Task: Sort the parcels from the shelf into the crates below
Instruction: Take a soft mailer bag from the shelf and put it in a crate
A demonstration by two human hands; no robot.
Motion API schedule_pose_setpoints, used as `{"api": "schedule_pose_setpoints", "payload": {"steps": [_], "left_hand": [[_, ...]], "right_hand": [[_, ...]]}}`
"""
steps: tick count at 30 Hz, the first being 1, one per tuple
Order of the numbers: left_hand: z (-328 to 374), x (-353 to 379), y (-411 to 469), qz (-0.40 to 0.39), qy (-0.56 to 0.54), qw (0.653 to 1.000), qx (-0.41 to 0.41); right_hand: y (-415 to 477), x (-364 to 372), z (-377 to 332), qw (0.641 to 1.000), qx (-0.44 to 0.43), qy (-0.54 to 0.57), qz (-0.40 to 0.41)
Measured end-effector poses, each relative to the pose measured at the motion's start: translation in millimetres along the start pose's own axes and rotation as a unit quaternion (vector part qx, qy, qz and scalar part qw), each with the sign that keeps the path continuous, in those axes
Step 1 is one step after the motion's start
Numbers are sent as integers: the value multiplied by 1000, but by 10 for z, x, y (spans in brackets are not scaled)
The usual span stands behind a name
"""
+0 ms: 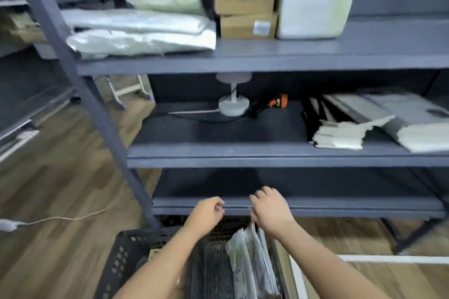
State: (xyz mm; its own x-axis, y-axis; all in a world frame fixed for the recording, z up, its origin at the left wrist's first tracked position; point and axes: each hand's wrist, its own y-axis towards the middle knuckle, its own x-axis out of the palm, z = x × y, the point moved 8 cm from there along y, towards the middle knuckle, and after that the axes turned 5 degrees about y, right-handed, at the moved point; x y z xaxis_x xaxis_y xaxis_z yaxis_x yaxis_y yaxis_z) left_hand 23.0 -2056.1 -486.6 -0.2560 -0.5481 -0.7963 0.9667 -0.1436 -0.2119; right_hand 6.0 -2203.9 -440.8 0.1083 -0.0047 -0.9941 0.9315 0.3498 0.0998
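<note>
Glossy plastic parcel (252,262); matt, seemingly metal shelf (267,155).

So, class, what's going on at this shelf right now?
A person is sorting parcels into a black crate below the shelves. Their right hand pinches the top of a grey plastic parcel standing in the crate; the left hand hovers beside it, fingers curled, holding nothing. Soft bags and cardboard boxes lie on the top shelf, not yet sorted.
</note>
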Motion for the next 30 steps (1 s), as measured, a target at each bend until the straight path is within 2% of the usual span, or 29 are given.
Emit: {"api": "schedule_pose_setpoints", "payload": {"steps": [2, 5, 8, 14, 17, 22, 27, 30], "left_hand": [[360, -523, -168, 11, -6, 1000, 13], [925, -1362, -441, 36, -4, 999, 24], [1487, -2124, -733, 53, 4, 998, 38], [2295, -3283, -1233, 99, 49, 992, 59], [2404, -3700, -1340, 132, 47, 989, 53], [2186, -4265, -1278, 185, 51, 981, 2], [1882, -4824, -934, 209, 35, 976, -44], [1710, -5044, -625, 197, 12, 978, -68]], "right_hand": [[61, -702, 45, 1000, 6, 0, 10], [73, -1827, 73, 999, 28, 17, -16], [77, -2706, 54, 1000, 13, 15, -16], [69, -3896, 76, 999, 10, 30, -4], [157, -4230, 36, 998, 22, 59, 10], [451, -4412, -80, 986, 57, 155, 9], [922, -4353, -49, 943, 127, 307, -3], [1245, -4327, -49, 928, 150, 341, -12]]}}
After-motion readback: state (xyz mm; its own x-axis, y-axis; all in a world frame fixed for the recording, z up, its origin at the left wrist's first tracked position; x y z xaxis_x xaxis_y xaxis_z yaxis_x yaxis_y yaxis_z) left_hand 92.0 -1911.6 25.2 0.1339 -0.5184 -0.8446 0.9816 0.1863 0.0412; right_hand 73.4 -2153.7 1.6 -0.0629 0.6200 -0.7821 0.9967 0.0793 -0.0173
